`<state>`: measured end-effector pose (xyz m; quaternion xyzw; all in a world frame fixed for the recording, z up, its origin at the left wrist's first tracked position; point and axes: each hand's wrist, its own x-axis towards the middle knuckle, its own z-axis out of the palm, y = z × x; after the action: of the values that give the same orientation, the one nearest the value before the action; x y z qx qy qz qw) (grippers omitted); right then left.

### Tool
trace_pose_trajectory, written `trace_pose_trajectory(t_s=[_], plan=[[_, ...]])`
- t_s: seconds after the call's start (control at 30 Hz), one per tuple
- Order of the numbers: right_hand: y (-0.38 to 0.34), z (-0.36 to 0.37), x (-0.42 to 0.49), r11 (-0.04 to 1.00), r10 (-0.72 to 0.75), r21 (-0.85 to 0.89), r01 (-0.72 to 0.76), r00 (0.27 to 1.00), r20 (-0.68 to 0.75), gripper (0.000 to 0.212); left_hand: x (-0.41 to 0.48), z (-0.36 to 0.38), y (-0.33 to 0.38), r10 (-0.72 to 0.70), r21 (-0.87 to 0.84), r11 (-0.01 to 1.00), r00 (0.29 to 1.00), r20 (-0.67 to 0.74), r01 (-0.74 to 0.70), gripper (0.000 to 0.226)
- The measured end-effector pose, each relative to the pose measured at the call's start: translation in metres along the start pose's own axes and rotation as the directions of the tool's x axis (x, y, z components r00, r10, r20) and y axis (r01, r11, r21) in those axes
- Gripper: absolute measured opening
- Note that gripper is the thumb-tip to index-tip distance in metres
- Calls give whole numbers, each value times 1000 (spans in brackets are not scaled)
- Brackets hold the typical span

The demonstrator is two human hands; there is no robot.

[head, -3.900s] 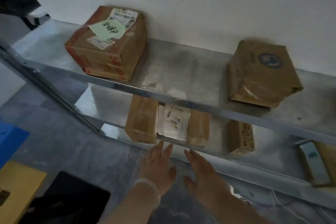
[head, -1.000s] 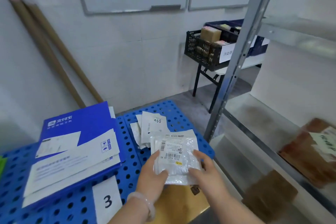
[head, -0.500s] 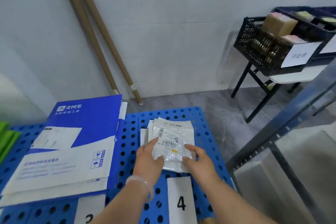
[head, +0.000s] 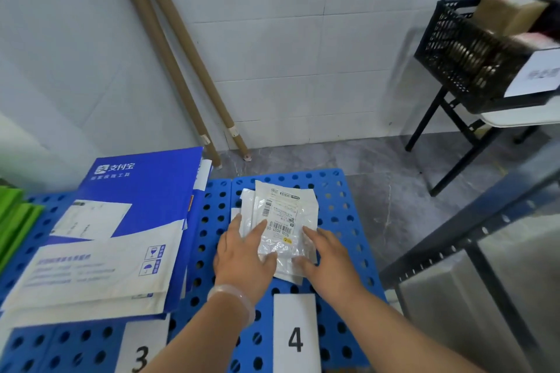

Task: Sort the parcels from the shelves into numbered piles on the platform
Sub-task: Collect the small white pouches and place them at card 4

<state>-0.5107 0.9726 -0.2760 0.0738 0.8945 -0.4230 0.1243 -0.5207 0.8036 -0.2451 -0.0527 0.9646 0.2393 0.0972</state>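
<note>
Just behind card 4 (head: 295,339), clear pouch (head: 283,218) lies atop pile (head: 247,193) on blue platform (head: 333,191). Our left hand (head: 242,254) and right hand (head: 328,254) press its near edges, fingers (head: 257,228) straight, spread, gripping nothing. Risk, we judge: slick plastic slides off pile, beyond card 4, once we let go.

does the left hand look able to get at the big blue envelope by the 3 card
Probably yes: the left hand rests on the clear parcel, and the blue envelope sits just to its left on the platform, nothing between them.
</note>
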Motion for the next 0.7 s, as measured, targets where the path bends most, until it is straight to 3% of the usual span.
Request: trace_pose_trajectory(t_s=[0.17, 0.4, 0.6, 0.7], plan=[[-7, -7, -29, 992, -24, -120, 27, 999, 22, 69, -13, -2, -1, 129, 120, 984, 991, 28, -131, 65], [-17, -4, -94, 959, -21, -283, -16, 992, -126, 78, -36, -11, -5, 386, 201, 894, 916, 107, -401, 68], [-30, 27, -188, 932, 74, -319, -172, 952, -297, 79, -88, -19, -9, 659, 216, 685, 718, 222, -696, 68], [-30, 55, -237, 898, 168, -308, -315, 891, -422, 78, -121, -17, -14, 760, 194, 552, 585, 284, -811, 72]])
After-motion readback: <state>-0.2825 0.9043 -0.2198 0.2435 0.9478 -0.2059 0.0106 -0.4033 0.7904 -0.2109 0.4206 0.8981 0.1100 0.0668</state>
